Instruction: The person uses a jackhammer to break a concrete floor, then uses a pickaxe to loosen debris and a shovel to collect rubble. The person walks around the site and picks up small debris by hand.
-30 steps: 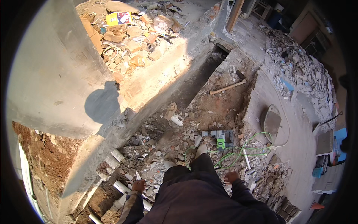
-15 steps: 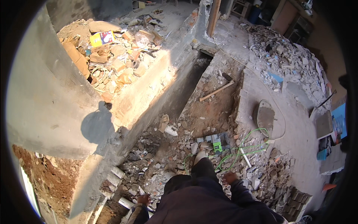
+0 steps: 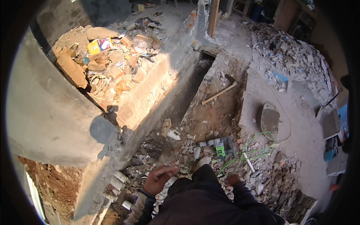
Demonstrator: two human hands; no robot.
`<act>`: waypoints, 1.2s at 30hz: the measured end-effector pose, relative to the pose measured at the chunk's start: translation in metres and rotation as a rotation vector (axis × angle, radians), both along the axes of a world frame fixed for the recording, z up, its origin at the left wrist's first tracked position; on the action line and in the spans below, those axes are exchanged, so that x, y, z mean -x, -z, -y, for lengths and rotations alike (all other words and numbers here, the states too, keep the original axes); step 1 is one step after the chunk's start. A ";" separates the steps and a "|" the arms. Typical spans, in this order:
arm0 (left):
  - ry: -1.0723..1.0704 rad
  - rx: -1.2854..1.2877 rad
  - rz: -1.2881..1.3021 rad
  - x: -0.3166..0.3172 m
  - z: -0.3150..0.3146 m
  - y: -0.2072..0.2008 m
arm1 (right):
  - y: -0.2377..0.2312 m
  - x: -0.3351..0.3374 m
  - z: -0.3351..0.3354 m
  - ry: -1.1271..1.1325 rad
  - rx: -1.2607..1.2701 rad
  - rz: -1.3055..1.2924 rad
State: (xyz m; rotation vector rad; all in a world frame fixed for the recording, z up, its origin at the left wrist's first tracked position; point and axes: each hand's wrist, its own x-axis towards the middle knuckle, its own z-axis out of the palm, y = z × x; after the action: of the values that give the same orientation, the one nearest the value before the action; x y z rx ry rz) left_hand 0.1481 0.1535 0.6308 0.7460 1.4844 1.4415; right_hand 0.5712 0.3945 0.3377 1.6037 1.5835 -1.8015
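My left hand (image 3: 159, 179) is raised in front of my body, fingers bent toward the right and apart from the thumb, with nothing seen in it. My right hand (image 3: 233, 180) hangs low by my right leg, its fingers curled in and nothing visible in them. Just beyond it, a green and grey power tool (image 3: 219, 148) lies on the rubble by my shoe (image 3: 203, 162). Its green cord (image 3: 240, 159) loops to the right, near a short white pipe (image 3: 248, 162). Farther off, a long-handled hammer (image 3: 219, 93) with a wooden handle rests on bare soil.
A deep trench (image 3: 195, 80) runs along a low concrete wall (image 3: 150, 90) at left. Behind it, a debris heap (image 3: 116, 71) holds cardboard. Broken rubble (image 3: 296, 60) is piled at far right. A grey oval pan (image 3: 269, 118) and stacked tiles (image 3: 300, 206) are on the right.
My left hand has risen from low beside my leg to in front of my body. My right hand has barely moved. The view has shifted slightly, and my shadow on the left lies lower.
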 end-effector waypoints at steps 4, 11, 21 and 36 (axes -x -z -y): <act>0.432 -0.616 -0.013 -0.023 -0.067 -0.137 | 0.007 -0.004 -0.019 0.416 0.238 -0.029; 0.014 -1.342 0.503 -0.099 -0.164 -0.223 | 0.008 -0.039 -0.046 0.608 0.393 0.023; -0.116 -0.470 -0.027 -0.003 -0.176 -0.132 | -0.001 -0.067 -0.120 0.606 0.430 0.073; 0.213 0.723 -0.551 -0.064 -0.172 0.147 | -0.032 -0.063 -0.244 0.620 0.167 -0.109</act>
State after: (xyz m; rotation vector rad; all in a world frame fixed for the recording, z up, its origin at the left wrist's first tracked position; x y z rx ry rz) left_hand 0.2124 0.3251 0.4839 0.8269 2.0890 0.4660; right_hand 0.6340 0.6383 0.3695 2.0938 0.9866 -2.2737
